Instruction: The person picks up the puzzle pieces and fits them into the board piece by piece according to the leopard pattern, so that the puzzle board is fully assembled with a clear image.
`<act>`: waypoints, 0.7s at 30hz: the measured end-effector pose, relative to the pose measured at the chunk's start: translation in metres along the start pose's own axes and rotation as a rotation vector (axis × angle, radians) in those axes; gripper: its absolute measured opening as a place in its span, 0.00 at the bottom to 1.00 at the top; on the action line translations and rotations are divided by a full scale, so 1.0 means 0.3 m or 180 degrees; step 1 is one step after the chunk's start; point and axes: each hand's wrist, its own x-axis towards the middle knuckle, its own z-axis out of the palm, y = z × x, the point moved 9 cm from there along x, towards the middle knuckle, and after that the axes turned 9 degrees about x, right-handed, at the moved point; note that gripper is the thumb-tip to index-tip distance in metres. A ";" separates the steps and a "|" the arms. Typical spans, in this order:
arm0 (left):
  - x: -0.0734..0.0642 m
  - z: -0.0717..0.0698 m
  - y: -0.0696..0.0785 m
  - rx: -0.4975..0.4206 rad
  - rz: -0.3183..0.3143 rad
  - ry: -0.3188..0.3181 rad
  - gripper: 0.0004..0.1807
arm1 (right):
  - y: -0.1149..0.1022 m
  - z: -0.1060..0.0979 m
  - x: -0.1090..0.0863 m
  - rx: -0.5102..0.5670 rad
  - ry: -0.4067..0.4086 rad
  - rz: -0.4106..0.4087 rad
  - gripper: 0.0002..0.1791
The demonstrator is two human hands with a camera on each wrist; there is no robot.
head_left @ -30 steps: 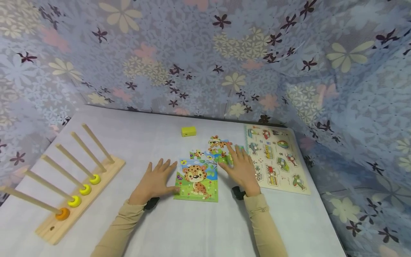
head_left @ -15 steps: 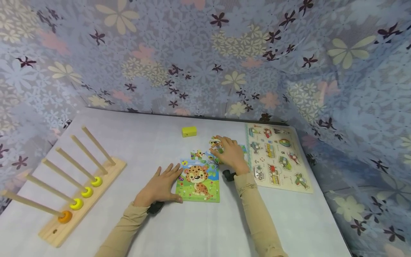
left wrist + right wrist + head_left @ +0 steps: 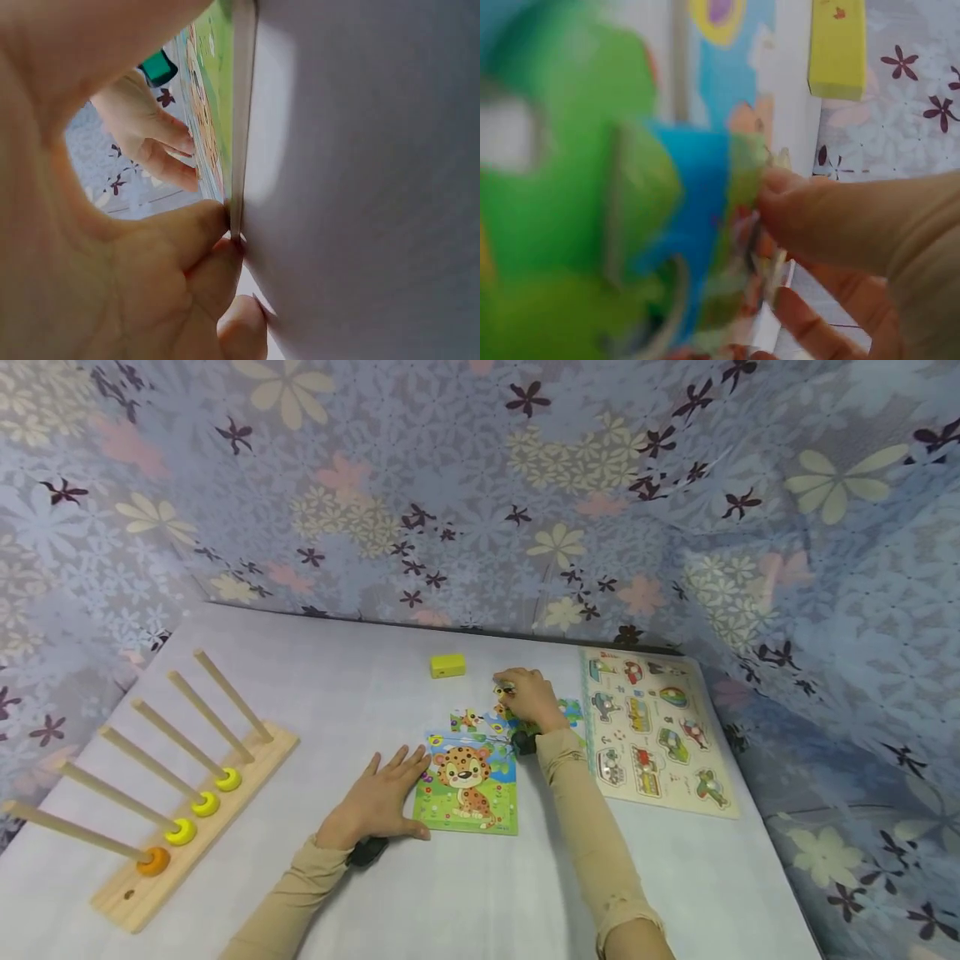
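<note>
A square leopard puzzle board point(image 3: 465, 806) lies flat on the white table. My left hand point(image 3: 375, 802) rests at its left side, fingers spread and fairly straight. In the left wrist view, the fingertips point(image 3: 214, 217) touch the board's edge point(image 3: 241, 112). Beyond the board's far edge, my right hand point(image 3: 532, 697) pinches a small puzzle piece point(image 3: 503, 688) between thumb and fingers. The right wrist view has the thumb point(image 3: 802, 206) pressed to it, with blurred green and blue pieces close by. Loose puzzle pieces point(image 3: 467, 720) lie around that hand, some partly hidden under it.
A yellow block point(image 3: 447, 667) sits at the back. To the right lies a board of vehicle pictures point(image 3: 637, 727). On the left stands a wooden peg rack point(image 3: 217, 822) with yellow rings and an orange ring point(image 3: 153, 862). Floral cloth point(image 3: 450, 485) hangs behind the table.
My right hand has moved left over the loose pieces and closed its fingers on one. My left hand has shifted slightly, its thumb moving from over the board to its left edge.
</note>
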 end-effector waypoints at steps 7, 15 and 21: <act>-0.004 -0.003 0.001 -0.0087 0.0053 -0.0109 0.59 | 0.038 -0.061 -0.032 -0.0031 0.0252 0.0354 0.23; 0.019 -0.015 -0.019 -0.0167 0.0083 -0.0140 0.60 | 0.101 -0.125 -0.106 0.0568 0.0916 0.0429 0.10; 0.041 -0.030 -0.009 -0.0227 0.0211 -0.0049 0.62 | 0.146 -0.130 -0.184 0.0948 0.1187 0.0582 0.09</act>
